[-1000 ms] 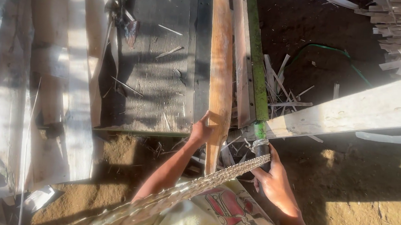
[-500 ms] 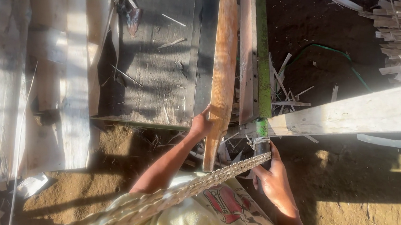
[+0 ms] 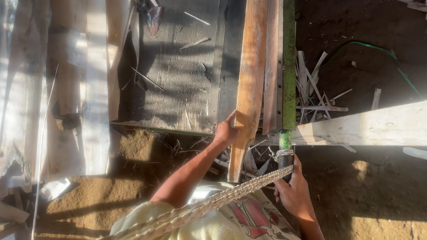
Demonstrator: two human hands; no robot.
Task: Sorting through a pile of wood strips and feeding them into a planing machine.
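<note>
the long reddish-brown wooden plank lies lengthwise on the dark grey flat bench top, its near end hanging past the bench edge over the sawdust-strewn dirt floor. pale wood offcuts and slivers are scattered beside the bench, so some cutting looks done already, but this plank seems whole and only set in place; whatever is to be worked on it looks mostly left to do.

the left hand touches the near part of the plank on its left edge, fingers curled against the wood, thumb up along it; how firmly it grips i cannot tell. the right hand is closed around the dark lower end of the green painted bar that runs alongside the plank. a plaited pale rope crosses the yellow shirt toward that hand.
</note>
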